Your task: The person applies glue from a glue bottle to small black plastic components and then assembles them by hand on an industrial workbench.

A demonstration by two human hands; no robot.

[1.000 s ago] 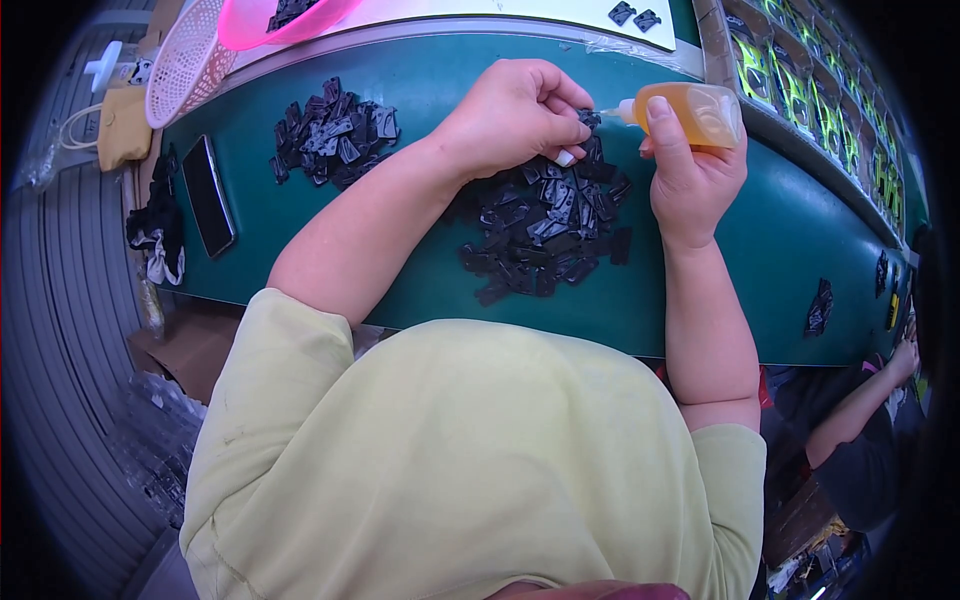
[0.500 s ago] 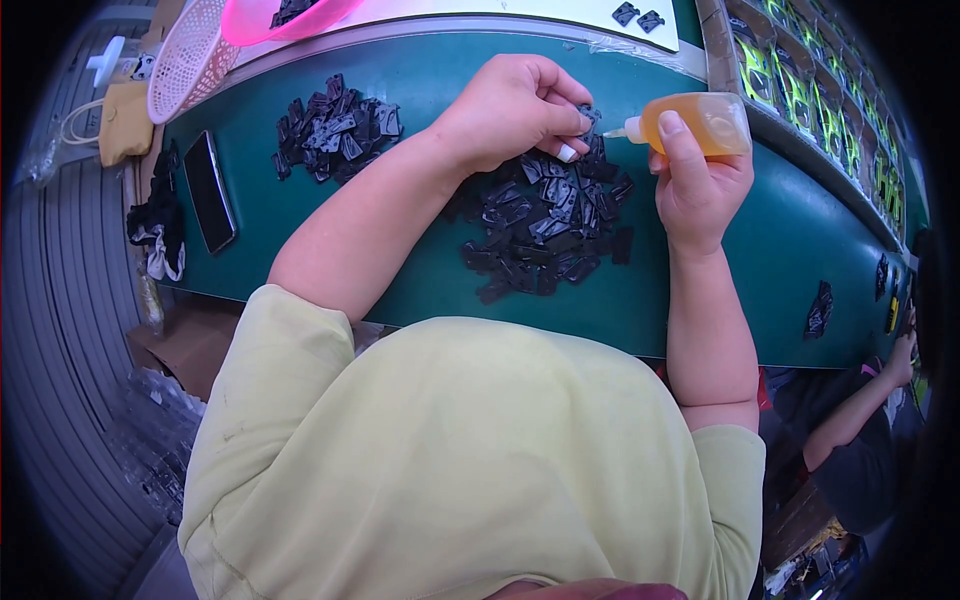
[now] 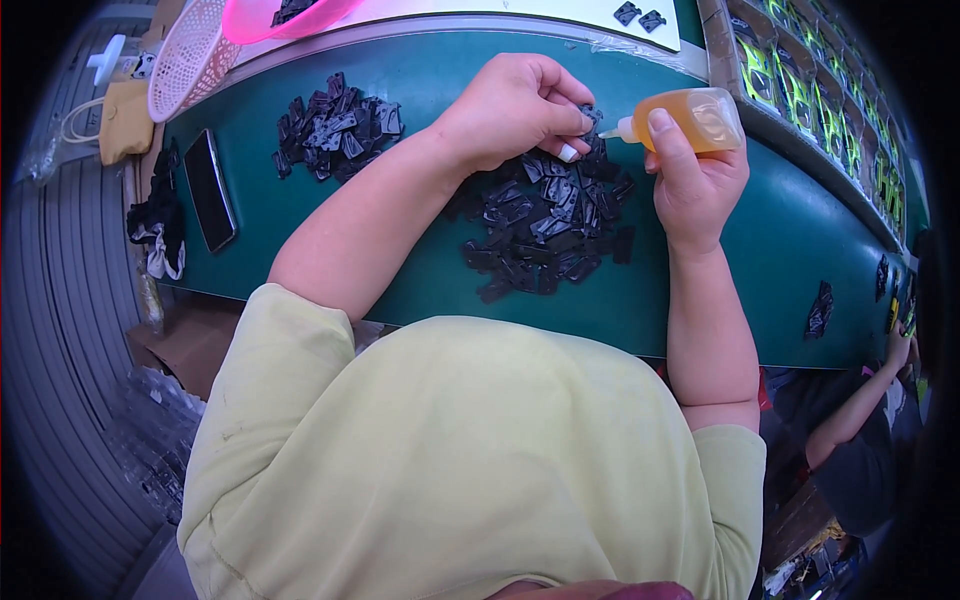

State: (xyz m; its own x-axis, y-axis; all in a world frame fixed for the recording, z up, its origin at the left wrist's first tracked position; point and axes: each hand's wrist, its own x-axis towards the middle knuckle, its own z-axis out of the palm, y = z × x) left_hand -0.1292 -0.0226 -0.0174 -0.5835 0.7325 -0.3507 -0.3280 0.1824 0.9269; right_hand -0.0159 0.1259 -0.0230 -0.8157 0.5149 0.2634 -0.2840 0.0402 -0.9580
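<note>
Between its thumb and fingers my left hand [image 3: 525, 110] pinches a small black plastic part [image 3: 590, 115], just over the far edge of a pile of similar black parts [image 3: 545, 225]. My right hand [image 3: 698, 185] is wrapped round a squeeze bottle [image 3: 695, 118] of amber liquid, tipped sideways. The bottle's narrow nozzle points left and its tip is at or very near the held part; I cannot tell whether they touch. A second heap of black parts [image 3: 335, 130] lies to the left of my left forearm.
A phone [image 3: 210, 190] lies on the green table [image 3: 420, 270] at the left. Behind stand a pink basin [image 3: 285, 22] and a pale pink basket [image 3: 190, 60]. Compartmented trays [image 3: 800, 100] of yellow-green pieces fill the far right. A co-worker's arm [image 3: 850, 420] reaches in at the right.
My right hand has shifted slightly left and away, bringing the bottle's nozzle closer to the part. My left hand has stayed nearly still. The co-worker's arm has moved a little.
</note>
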